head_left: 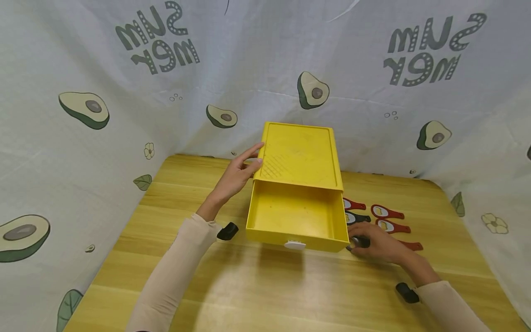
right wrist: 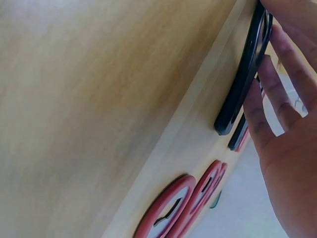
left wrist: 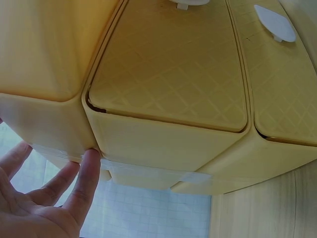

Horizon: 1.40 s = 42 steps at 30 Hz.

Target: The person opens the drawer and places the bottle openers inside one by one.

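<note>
A yellow drawer cabinet (head_left: 298,154) stands on the table with its top drawer (head_left: 296,214) pulled out, a white knob (head_left: 295,245) on the drawer's front. My left hand (head_left: 236,177) rests its spread fingertips against the cabinet's left side. Right of the drawer, my right hand (head_left: 375,242) pinches a black-handled bottle opener (head_left: 360,241), whose head is partly hidden. In the right wrist view this black opener (right wrist: 242,74) tilts between thumb and fingers. Beside that hand lie several red bottle openers (head_left: 386,212) and another black opener (head_left: 357,218).
The cabinet stands on a wood-grain table (head_left: 265,295). Behind it and at both sides hangs a pale cloth (head_left: 257,60) printed with avocados. Lower closed drawers (left wrist: 168,64) show in the left wrist view, with clear tape (left wrist: 148,171) along the cabinet's side.
</note>
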{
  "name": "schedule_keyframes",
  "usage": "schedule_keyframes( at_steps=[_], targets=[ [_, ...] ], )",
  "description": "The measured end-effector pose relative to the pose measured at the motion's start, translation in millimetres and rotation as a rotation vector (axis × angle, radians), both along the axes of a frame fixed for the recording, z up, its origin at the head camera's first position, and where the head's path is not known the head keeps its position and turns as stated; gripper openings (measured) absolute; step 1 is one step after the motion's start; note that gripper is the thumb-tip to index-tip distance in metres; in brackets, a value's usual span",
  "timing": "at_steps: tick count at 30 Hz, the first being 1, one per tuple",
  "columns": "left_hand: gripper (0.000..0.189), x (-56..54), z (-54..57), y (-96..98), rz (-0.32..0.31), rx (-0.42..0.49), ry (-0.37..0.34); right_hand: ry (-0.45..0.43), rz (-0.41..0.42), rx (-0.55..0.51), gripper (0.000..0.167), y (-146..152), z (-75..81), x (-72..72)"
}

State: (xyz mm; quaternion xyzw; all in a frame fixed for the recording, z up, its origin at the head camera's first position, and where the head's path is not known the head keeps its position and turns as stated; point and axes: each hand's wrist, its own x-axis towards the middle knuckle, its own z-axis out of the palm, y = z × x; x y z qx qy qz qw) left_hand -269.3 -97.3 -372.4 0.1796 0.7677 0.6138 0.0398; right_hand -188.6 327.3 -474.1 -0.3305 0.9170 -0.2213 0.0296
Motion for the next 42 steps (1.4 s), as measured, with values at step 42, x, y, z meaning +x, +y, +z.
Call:
schedule_keyframes(
  at_steps=[42],
  targets=[
    [0.047,1.3,2.3,-0.1,0.013,-0.008,0.008,0.264,-0.012,-0.099,0.041,-6,71.2,0.6]
  ],
)
